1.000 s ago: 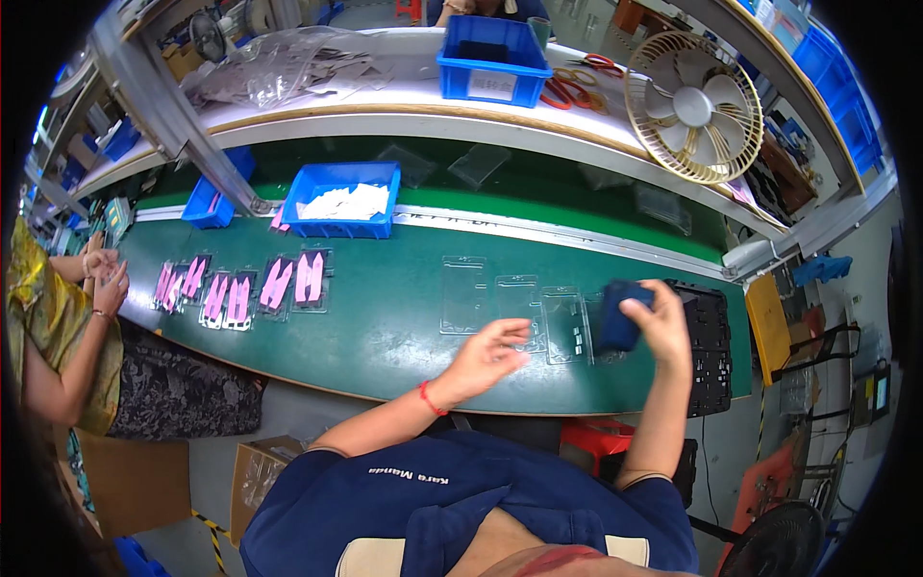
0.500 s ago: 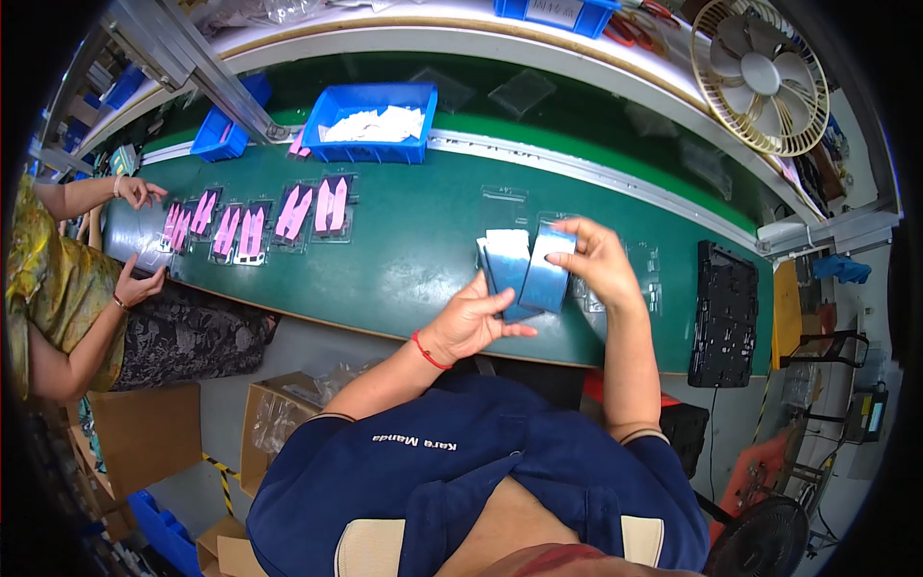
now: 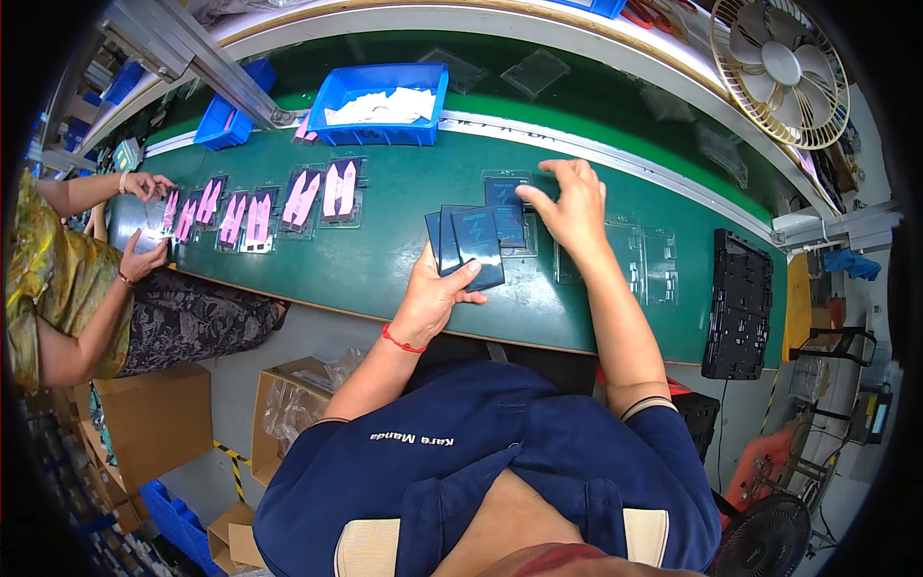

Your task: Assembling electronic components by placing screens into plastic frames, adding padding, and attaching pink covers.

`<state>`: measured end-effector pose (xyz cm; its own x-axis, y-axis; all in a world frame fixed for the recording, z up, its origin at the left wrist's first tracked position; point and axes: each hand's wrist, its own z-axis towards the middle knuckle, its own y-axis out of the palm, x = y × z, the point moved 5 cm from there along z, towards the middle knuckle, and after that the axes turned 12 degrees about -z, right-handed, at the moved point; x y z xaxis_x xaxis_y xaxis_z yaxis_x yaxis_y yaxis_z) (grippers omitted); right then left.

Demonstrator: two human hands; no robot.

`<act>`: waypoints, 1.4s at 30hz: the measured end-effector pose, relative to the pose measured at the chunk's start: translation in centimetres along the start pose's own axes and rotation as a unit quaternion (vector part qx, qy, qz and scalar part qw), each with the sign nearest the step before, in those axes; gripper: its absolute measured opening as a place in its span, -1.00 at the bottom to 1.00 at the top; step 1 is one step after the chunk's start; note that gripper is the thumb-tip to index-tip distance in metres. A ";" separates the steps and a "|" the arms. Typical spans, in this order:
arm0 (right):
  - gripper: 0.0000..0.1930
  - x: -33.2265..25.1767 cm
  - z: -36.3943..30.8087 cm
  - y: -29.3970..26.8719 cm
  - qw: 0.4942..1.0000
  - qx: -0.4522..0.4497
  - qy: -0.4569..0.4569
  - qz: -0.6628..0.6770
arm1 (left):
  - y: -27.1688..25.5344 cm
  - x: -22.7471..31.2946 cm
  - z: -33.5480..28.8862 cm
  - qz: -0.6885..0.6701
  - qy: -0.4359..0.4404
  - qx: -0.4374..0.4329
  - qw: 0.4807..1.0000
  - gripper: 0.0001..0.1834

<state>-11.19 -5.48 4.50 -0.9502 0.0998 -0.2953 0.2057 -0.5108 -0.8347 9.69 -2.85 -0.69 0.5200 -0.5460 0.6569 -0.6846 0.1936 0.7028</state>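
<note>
My left hand (image 3: 428,296) grips a small fan of thin dark rectangular panels (image 3: 477,245), with the thumb pressed on the top one. Just beyond, a similar dark panel (image 3: 506,197) lies in a clear plastic tray (image 3: 524,251) on the green bench. My right hand (image 3: 575,207) is at that panel's right side, thumb and fingers apart with nothing between them; I cannot tell whether the thumb touches the panel. More clear plastic trays (image 3: 661,264) lie right of this hand.
Several trays holding dark panels with pink strips (image 3: 301,199) stretch leftward, toward a co-worker's hands (image 3: 144,245). A blue bin (image 3: 380,133) of white pieces stands at the bench's back. At right are a black molded tray (image 3: 738,306) and a fan (image 3: 781,64).
My left hand has moved left with the panels, which now show dark faces. One panel now lies in the far tray. My right hand, earlier gripping a panel, has let go and moved up.
</note>
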 end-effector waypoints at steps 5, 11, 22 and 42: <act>-0.62 -0.7 -3.0 -1.2 0.884 -0.272 0.063 0.374 | 3.1 -1.6 0.8 0.032 -0.008 -0.036 0.999 -0.56; -0.76 8.1 -2.9 -1.0 0.899 -0.167 0.179 0.362 | 3.9 -3.0 1.4 -0.133 -0.089 -0.078 0.984 -0.61; -0.57 5.1 -5.0 -3.0 0.964 -0.078 0.102 0.234 | 5.8 -3.6 1.9 -0.052 -0.019 -0.037 0.998 -0.62; -0.63 7.1 -8.5 -6.7 0.978 -0.015 0.088 0.190 | 9.7 -6.0 2.9 0.074 -0.038 -0.123 0.989 -0.59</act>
<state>-17.36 5.90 3.98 -0.7494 0.0539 -0.6599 0.5459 -0.5138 -0.6618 -1.56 -0.01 1.37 0.3773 -0.5549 0.7414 -0.6008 0.4626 0.6520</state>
